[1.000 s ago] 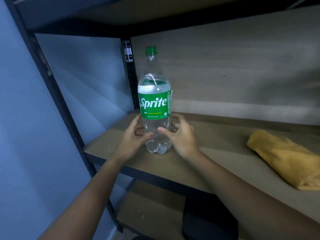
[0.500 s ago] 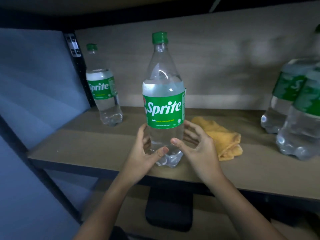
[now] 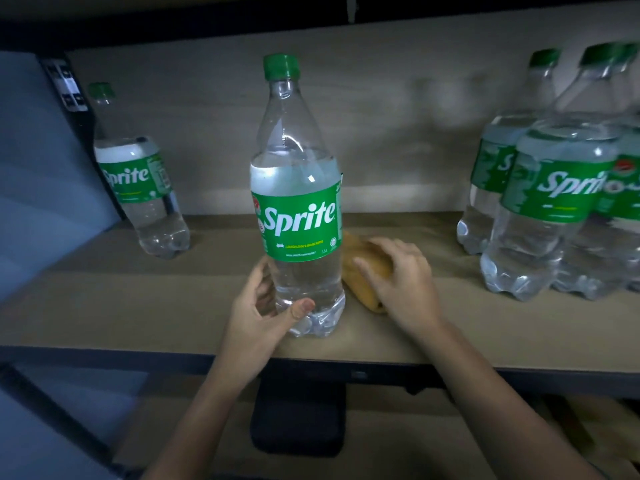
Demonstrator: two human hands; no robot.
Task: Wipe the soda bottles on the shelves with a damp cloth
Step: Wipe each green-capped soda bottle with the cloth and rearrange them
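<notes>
Head view: left hand grips the bottle base (upright), right hand fingers clutching the cloth.

A dim shelving unit fills the scene. Its light brown shelf board runs the full width, edged in front by a dark metal rail. Behind it stands a pale wood-grain back panel, faintly lit in a band near its base. A black perforated upright post rises at the back left corner, beside a bluish wall. The shelf above casts shadow. Below sits a lower shelf bearing a dark blocky object.
</notes>
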